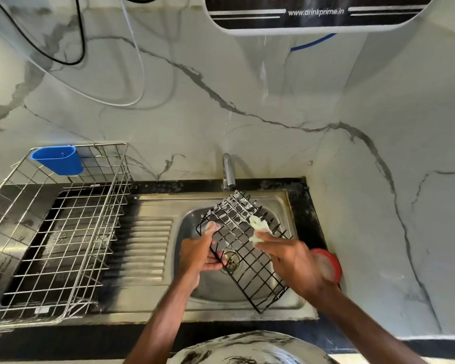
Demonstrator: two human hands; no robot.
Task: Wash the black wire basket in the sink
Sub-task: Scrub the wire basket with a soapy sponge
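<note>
The black wire basket (250, 261) lies tilted over the steel sink (200, 292), its far end white with soap foam. My left hand (199, 254) grips the basket's left edge, fingers curled round the wire. My right hand (290, 261) pinches a pale green scrub pad (258, 228) and presses it on the basket's upper right part. The drain (230, 260) shows through the wires. The tap (228, 170) stands just behind the basket's far end; no water stream is visible.
A large steel wire dish rack (58, 232) with a blue plastic cup holder (57, 160) fills the counter on the left. A red-rimmed round container (330, 265) sits at the sink's right, partly behind my right wrist. A marble wall stands close on the right.
</note>
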